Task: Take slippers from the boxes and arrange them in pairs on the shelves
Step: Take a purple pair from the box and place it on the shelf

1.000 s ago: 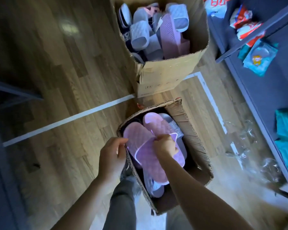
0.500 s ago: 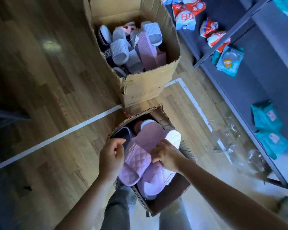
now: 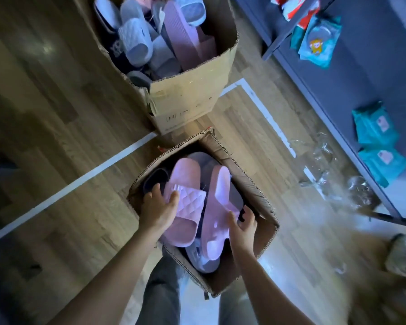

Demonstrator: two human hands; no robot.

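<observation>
Two pink slippers sit over the open near cardboard box [image 3: 256, 184] at my feet. My left hand [image 3: 158, 211] grips the left pink slipper [image 3: 185, 184] by its quilted strap, thumb on top. My right hand [image 3: 243, 227] holds the right pink slipper [image 3: 218, 191] at its side edge, thumb on the slipper and fingers curled behind it. Dark and grey slippers [image 3: 155, 179] lie underneath in the box. A taller far box [image 3: 192, 99] holds several white, grey and pink slippers [image 3: 136, 41]. The grey shelves [image 3: 361, 78] stand at the right.
Teal packets [image 3: 375, 127] and colourful packets [image 3: 319, 41] lie on the shelves. Crumpled clear plastic [image 3: 321, 156] lies on the wooden floor by the shelf base. A white tape line [image 3: 103, 167] crosses the floor. A blurred object [image 3: 403, 252] sits at the lower right.
The pink slippers, bunched together under both hands before, now lie side by side with one in each hand. My right hand has moved to the right slipper's outer edge.
</observation>
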